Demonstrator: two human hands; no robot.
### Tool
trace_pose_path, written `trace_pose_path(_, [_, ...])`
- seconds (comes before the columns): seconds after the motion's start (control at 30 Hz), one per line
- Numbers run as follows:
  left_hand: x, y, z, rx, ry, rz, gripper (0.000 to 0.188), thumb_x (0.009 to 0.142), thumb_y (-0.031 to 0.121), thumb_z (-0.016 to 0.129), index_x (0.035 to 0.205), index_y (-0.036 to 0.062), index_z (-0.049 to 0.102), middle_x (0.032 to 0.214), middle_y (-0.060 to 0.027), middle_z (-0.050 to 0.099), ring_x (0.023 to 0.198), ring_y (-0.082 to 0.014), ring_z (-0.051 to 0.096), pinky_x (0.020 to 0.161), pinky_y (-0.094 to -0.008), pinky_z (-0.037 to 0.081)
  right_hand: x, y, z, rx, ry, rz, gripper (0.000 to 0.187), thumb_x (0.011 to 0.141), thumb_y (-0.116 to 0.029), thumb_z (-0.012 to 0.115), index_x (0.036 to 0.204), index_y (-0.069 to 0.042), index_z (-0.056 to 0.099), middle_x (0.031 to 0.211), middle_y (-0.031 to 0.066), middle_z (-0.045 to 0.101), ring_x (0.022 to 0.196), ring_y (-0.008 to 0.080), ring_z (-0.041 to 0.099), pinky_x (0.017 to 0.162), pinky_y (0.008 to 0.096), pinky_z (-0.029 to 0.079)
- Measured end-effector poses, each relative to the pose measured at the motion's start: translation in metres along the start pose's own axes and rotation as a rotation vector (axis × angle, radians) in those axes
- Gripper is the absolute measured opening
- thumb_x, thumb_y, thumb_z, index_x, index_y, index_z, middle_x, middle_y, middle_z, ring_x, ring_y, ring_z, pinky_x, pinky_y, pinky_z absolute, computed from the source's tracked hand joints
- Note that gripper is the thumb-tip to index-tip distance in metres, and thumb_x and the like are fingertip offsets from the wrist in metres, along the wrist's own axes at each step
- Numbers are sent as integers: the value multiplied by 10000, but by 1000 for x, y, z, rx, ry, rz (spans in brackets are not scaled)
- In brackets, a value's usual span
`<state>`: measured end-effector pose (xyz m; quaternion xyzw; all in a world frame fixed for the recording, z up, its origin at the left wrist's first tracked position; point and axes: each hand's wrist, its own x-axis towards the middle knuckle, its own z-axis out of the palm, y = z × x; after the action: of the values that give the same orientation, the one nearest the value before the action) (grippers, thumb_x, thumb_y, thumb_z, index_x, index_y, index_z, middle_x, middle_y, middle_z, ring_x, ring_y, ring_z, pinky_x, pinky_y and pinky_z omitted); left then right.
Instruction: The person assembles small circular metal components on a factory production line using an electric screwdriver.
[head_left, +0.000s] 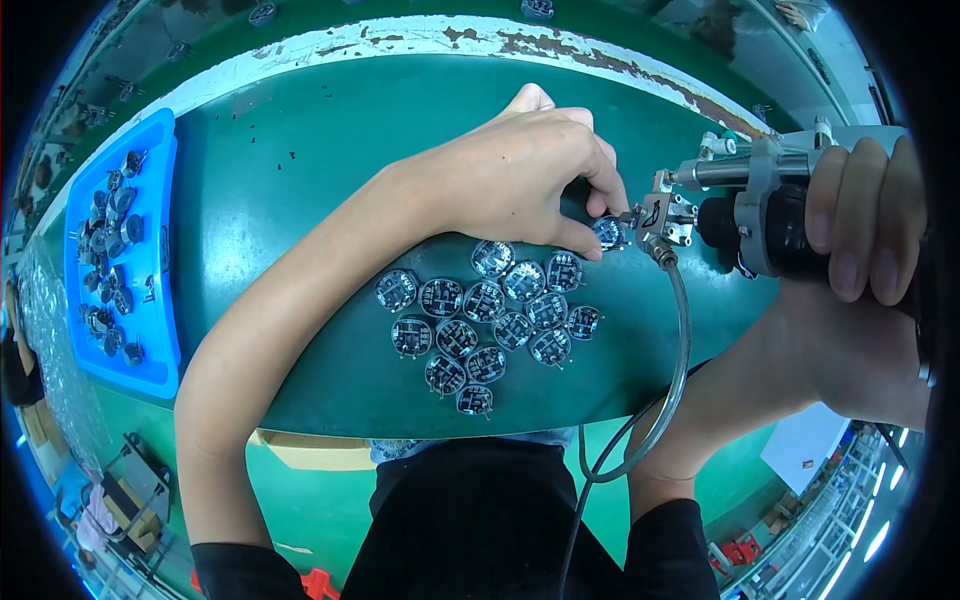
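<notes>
My left hand (535,175) reaches across the green table, thumb and fingers pinching a small round circuit-board part (608,233) stood on its edge. My right hand (858,222) wraps round the black body of a power screwdriver (785,230), held sideways with its metal nose (660,217) pointing left. The nose tip meets or nearly meets the pinched part; contact is hard to make out. A hose (683,340) curves down from the nose. Below my left hand lies a cluster of several similar round parts (484,300), boards facing up with short pins at their edges.
At the left a blue tray (168,250) holds several loose round parts. Tiny dark bits (285,160) are scattered on the far part of the table. A raised white, chipped ledge (400,40) runs along the far edge. A black cable (590,475) hangs at the near edge.
</notes>
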<state>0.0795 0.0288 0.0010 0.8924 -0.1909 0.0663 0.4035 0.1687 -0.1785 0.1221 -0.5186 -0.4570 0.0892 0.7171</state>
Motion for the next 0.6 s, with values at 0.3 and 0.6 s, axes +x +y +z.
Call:
trace_pose_path(0.3, [1, 2, -2, 21, -14, -30, 284, 769, 290, 919, 905, 100, 757, 926, 52, 698, 965, -189, 573, 1001, -397, 329, 1, -2, 0, 12, 4, 9, 463, 989, -564, 514, 897, -112, 557, 663, -29, 460, 543, 56, 441, 562, 242, 360])
trace_pose_path(0.6, [2, 5, -3, 31, -60, -57, 302, 779, 302, 909, 876, 74, 738, 943, 37, 707, 981, -199, 570, 984, -405, 330, 22, 3, 20, 5, -1, -8, 477, 990, -576, 513, 904, -109, 560, 660, -29, 460, 539, 58, 439, 560, 243, 358])
